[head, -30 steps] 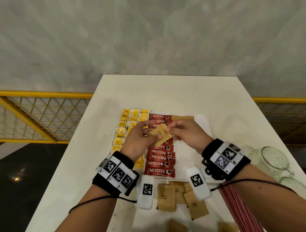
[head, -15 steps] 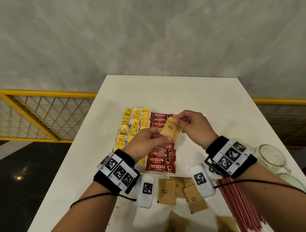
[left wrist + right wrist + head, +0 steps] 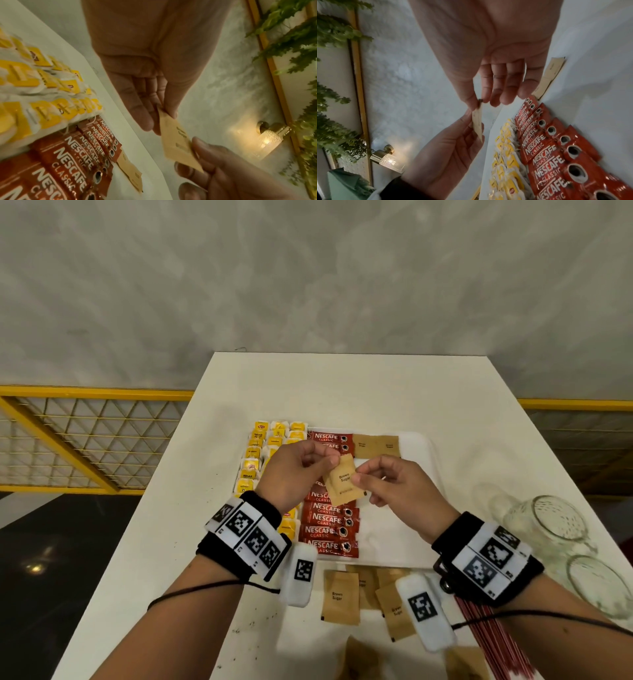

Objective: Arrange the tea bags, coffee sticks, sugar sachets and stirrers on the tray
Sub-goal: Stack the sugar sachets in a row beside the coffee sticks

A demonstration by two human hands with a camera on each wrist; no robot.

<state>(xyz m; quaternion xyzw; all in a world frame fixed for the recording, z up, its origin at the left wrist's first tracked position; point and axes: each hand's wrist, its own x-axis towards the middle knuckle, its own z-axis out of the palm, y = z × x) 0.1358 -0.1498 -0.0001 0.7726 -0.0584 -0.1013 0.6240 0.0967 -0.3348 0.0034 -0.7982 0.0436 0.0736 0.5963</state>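
Observation:
Both hands hold one brown sugar sachet (image 3: pixel 342 482) above the white tray (image 3: pixel 416 446). My left hand (image 3: pixel 298 470) pinches its upper left corner and my right hand (image 3: pixel 387 482) pinches its right edge. The same sachet (image 3: pixel 178 142) shows between both hands in the left wrist view, and edge-on as sachet (image 3: pixel 477 121) in the right wrist view. On the tray lie yellow tea bags (image 3: pixel 255 455) in columns at the left, red coffee sticks (image 3: pixel 329 530) in a column beside them, and two brown sachets (image 3: pixel 375 445) at the far edge. Red stirrers (image 3: pixel 493 642) lie at the near right.
Several loose brown sachets (image 3: pixel 340 597) lie on the white table (image 3: pixel 342 385) in front of the tray. Two glass jars (image 3: pixel 548 525) lie at the right edge. A yellow mesh railing (image 3: pixel 85 440) runs behind the table on the left.
The held sachet has come slightly nearer and lower over the coffee sticks, and its printed face has turned towards me. Both hands still hold it.

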